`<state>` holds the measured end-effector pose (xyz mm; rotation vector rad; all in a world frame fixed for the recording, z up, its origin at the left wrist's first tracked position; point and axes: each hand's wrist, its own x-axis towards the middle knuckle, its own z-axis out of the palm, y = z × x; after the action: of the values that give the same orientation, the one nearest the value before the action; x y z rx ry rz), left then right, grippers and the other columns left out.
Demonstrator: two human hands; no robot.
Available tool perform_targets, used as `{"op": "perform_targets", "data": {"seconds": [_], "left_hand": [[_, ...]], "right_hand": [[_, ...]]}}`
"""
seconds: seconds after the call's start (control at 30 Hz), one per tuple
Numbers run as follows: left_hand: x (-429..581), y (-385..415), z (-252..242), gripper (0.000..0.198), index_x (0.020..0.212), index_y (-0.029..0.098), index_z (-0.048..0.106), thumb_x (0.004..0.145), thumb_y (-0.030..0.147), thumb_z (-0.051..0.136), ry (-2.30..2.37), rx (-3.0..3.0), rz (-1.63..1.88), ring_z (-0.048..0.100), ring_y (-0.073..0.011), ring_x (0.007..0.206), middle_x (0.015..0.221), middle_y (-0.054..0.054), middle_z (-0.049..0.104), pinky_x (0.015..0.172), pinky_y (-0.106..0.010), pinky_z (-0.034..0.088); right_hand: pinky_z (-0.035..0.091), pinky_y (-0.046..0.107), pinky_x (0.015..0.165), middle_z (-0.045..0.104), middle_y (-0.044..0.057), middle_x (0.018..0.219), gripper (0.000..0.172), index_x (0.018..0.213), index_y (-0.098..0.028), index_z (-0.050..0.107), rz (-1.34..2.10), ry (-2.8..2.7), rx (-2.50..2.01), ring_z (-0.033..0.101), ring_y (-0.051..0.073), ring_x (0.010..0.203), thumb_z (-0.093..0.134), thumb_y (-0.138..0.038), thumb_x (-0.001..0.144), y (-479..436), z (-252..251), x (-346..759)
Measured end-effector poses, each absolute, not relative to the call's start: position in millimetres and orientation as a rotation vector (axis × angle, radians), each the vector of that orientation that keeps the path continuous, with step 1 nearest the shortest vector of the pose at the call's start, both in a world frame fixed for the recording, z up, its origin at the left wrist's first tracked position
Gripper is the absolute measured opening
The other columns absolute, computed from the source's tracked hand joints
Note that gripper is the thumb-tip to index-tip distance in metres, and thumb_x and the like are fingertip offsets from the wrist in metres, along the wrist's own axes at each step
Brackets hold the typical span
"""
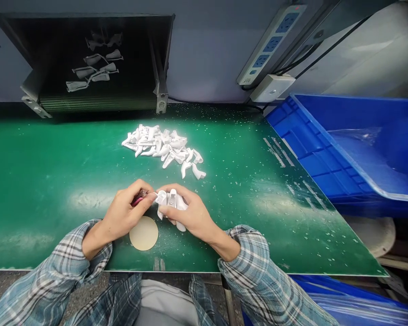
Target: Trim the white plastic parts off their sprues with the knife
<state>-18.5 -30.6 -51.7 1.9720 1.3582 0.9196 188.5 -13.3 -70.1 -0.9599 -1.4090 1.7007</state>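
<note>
My right hand [190,210] is closed around a few white plastic parts [172,201] just above the green table [54,181]. My left hand [127,210] is closed on a small red-handled tool [138,198], its tip meeting the white parts. A pile of several similar white plastic parts [163,147] lies on the table beyond my hands. A round tan disc [143,233] lies flat below my left hand.
A blue plastic bin [360,145] stands at the right edge of the table. A dark conveyor opening [95,63] at the back left carries more white parts. A power strip [272,43] hangs on the back wall.
</note>
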Motion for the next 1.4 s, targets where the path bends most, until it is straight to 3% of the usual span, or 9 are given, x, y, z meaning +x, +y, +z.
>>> {"op": "perform_targets", "data": {"seconds": [0.1, 0.2, 0.3, 0.43, 0.8, 1.2, 1.3, 1.4], "left_hand": [[-20.2, -28.7, -51.0, 0.018, 0.098, 0.021, 0.061, 0.104, 0.035, 0.052, 1.409, 2.008, 0.864, 0.050, -0.0098, 0.058, 0.069, 0.005, 0.056, 0.057, -0.019, 0.041], [-24.3, -28.4, -50.3, 0.023, 0.112, 0.021, 0.060, 0.104, 0.041, 0.052, 1.493, 2.287, 0.774, 0.055, -0.0113, 0.059, 0.073, 0.003, 0.062, 0.057, -0.022, 0.040], [-27.1, -29.3, -49.5, 0.038, 0.096, 0.020, 0.061, 0.106, 0.053, 0.044, 1.609, 2.593, 0.603, 0.061, -0.0141, 0.063, 0.077, -0.001, 0.067, 0.053, -0.025, 0.030], [-26.7, -30.9, -48.4, 0.054, 0.076, 0.020, 0.054, 0.108, 0.059, 0.034, 1.709, 2.764, 0.465, 0.052, -0.0133, 0.052, 0.063, -0.001, 0.059, 0.050, -0.030, 0.015], [-28.2, -29.8, -49.7, 0.053, 0.076, 0.019, 0.057, 0.107, 0.057, 0.037, 1.678, 2.799, 0.428, 0.045, -0.0142, 0.051, 0.063, -0.002, 0.056, 0.051, -0.030, 0.010], [-29.2, -28.9, -48.5, 0.058, 0.070, 0.020, 0.057, 0.107, 0.058, 0.036, 1.601, 2.628, 0.480, 0.040, -0.0126, 0.050, 0.060, 0.000, 0.054, 0.051, -0.030, 0.013], [-32.2, -28.4, -51.3, 0.051, 0.074, 0.020, 0.057, 0.106, 0.057, 0.042, 1.529, 2.559, 0.550, 0.044, -0.0124, 0.052, 0.060, 0.001, 0.055, 0.052, -0.029, 0.021], [-33.0, -28.3, -53.5, 0.039, 0.092, 0.021, 0.061, 0.108, 0.050, 0.042, 1.453, 2.328, 0.653, 0.055, -0.0146, 0.065, 0.074, 0.000, 0.063, 0.062, -0.027, 0.038]], "right_hand": [[0.043, 0.021, 0.045, 0.063, -0.003, 0.070, 0.040, 0.111, -0.021, 0.068, 1.983, -1.184, -0.910, 0.050, 0.009, 0.051, 0.080, -0.049, 0.085, -11.2, -68.4, 189.5], [0.041, 0.019, 0.043, 0.063, -0.003, 0.068, 0.042, 0.107, -0.019, 0.069, 1.975, -1.149, -0.958, 0.049, 0.008, 0.050, 0.081, -0.051, 0.083, -7.6, -66.4, 192.2], [0.042, 0.019, 0.043, 0.063, -0.003, 0.067, 0.041, 0.104, -0.019, 0.070, 1.920, -1.186, -1.028, 0.050, 0.009, 0.051, 0.083, -0.050, 0.081, -4.8, -64.0, 195.1], [0.042, 0.019, 0.043, 0.065, -0.003, 0.067, 0.036, 0.101, -0.020, 0.070, 1.877, -1.275, -1.075, 0.051, 0.009, 0.051, 0.083, -0.048, 0.082, -4.0, -62.6, 197.2], [0.036, 0.022, 0.044, 0.061, -0.004, 0.062, 0.038, 0.098, -0.019, 0.070, 1.741, -1.432, -1.162, 0.049, 0.009, 0.048, 0.082, -0.051, 0.081, -3.5, -60.4, 197.7], [0.037, 0.021, 0.043, 0.064, -0.002, 0.065, 0.033, 0.096, -0.019, 0.072, 1.754, -1.394, -1.179, 0.050, 0.010, 0.050, 0.083, -0.047, 0.081, -5.7, -60.8, 198.1], [0.040, 0.020, 0.043, 0.066, -0.001, 0.069, 0.037, 0.105, -0.019, 0.075, 1.878, -1.227, -1.128, 0.051, 0.010, 0.053, 0.083, -0.047, 0.081, -5.6, -63.9, 195.8], [0.040, 0.017, 0.044, 0.066, 0.002, 0.078, 0.045, 0.114, -0.019, 0.075, 2.100, -0.913, -0.974, 0.052, 0.009, 0.058, 0.085, -0.047, 0.080, -4.3, -68.3, 194.1]]}}
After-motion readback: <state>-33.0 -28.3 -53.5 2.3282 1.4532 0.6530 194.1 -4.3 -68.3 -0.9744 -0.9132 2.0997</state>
